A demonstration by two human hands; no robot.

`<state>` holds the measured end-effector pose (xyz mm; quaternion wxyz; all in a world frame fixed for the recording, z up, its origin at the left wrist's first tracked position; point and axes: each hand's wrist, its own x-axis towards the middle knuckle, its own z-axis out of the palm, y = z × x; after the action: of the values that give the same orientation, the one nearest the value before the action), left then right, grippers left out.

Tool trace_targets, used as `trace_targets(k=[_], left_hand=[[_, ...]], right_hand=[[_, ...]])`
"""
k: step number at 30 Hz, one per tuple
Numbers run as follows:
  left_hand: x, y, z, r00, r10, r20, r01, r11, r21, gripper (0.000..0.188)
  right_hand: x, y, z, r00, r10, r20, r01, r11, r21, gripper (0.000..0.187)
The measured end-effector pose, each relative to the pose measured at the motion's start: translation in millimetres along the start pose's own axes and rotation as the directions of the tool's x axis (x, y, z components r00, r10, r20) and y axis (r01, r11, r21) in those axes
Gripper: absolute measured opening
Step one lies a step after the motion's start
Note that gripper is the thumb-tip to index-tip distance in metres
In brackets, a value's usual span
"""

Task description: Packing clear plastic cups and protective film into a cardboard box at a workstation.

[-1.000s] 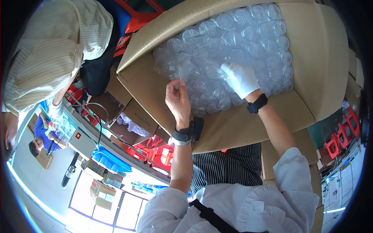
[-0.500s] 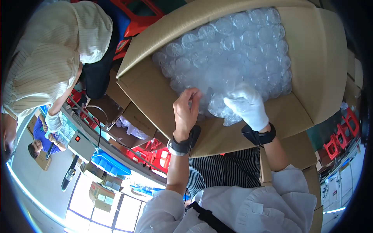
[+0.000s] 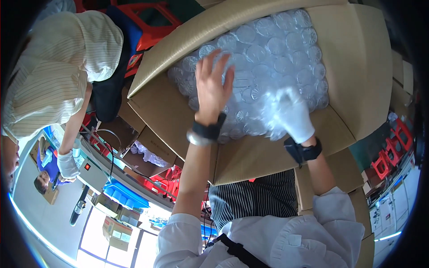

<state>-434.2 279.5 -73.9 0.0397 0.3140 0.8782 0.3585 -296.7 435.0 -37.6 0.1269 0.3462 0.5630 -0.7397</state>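
Observation:
A big cardboard box (image 3: 286, 154) stands open in front of me. Rows of clear round plastic containers (image 3: 257, 53) fill it, seemingly under thin clear film. My bare left hand (image 3: 212, 87) is over the box's left part, fingers spread and slightly blurred, holding nothing. On the near right side, my white-gloved right hand (image 3: 292, 116) is closed on a bunched edge of clear plastic film (image 3: 272, 125). Its fingertips are partly smeared by motion. Each wrist wears a black band.
At left stands a person in a striped cream shirt (image 3: 49, 76), near a workbench with a grey box (image 3: 93, 172) and blue trays (image 3: 125, 192). Another person in purple (image 3: 49, 163) is beyond. Red stools (image 3: 386, 156) are at right; more cardboard boxes (image 3: 333, 172) lie beneath the open one.
My left hand has moved away from me over the containers and its fingers have spread. The right hand has shifted slightly, still with film bunched at it. The gloved co-worker's arm has lowered.

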Motion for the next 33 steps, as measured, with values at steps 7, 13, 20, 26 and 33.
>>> trace_targets(k=[7, 13, 20, 26, 33], left_hand=[[-23, -23, 32, 0.946, -0.172, 0.274, 0.182, 0.983, -0.010, 0.022], [-45, -18, 62, 0.940, -0.329, 0.095, 0.341, 0.921, -0.187, 0.014], [-26, -50, 69, 0.860, -0.503, 0.082, 0.506, 0.862, -0.016, 0.016], [-27, -53, 74, 0.835, -0.545, 0.078, 0.550, 0.818, -0.171, 0.013], [-18, -38, 82, 0.806, -0.592, -0.017, 0.574, 0.787, -0.225, 0.011]], right_hand=[[127, 10, -40, 0.975, -0.212, 0.070, 0.200, 0.691, -0.694, 0.027], [178, 24, -21, 0.972, -0.171, 0.164, 0.220, 0.393, -0.893, 0.026], [137, 15, -6, 0.977, -0.197, 0.084, 0.181, 0.548, -0.816, 0.026], [140, 27, 3, 0.824, -0.362, 0.435, 0.477, 0.031, -0.878, 0.026], [135, 26, 3, 0.803, -0.424, 0.418, 0.508, 0.121, -0.853, 0.010]])
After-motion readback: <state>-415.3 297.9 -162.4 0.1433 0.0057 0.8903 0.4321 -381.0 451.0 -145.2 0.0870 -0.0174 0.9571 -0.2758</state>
